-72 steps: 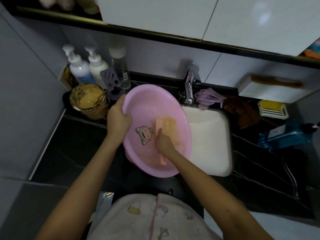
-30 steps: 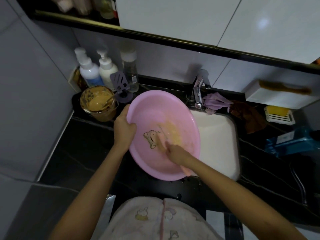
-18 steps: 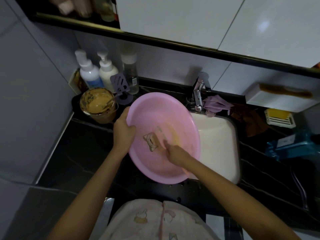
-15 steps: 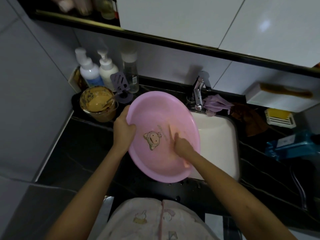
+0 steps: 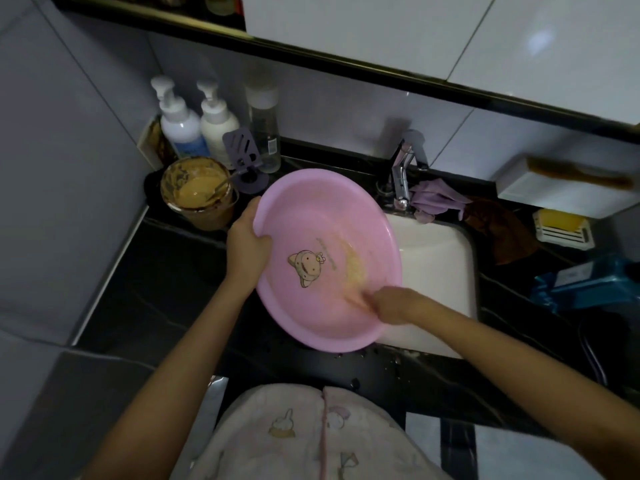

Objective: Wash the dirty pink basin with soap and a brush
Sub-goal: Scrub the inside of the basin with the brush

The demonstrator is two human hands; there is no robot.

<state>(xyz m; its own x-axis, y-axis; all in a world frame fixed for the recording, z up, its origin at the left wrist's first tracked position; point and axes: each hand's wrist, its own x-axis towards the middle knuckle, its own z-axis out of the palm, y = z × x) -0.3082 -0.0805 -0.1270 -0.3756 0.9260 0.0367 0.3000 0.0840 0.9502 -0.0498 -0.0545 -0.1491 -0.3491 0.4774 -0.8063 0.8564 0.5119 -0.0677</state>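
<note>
- The black marbled counter runs across the middle of the frame, under a white tiled wall.
- A white sink is set into the counter right of centre.
- The pink basin is at the centre, tilted up on its near edge. It sits partly over the sink's left rim and partly over the counter.
- The left hand grips the basin's left rim, with the thumb inside and the fingers behind the wall.
- The right hand is inside the basin at its lower right, with its fingers curled round a brush.
- A glass jar smeared with tan paste stands on the counter just left of the basin.
- Two white pump bottles and a clear bottle stand against the wall at upper left.
- A chrome faucet rises behind the sink, with a lilac cloth beside it.
- A yellow soap bar lies in a white dish at the right edge.
- The brush is a blurred pinkish streak against the basin floor.
- A yellowish smear lies just above the brush, beside a cartoon print.
</note>
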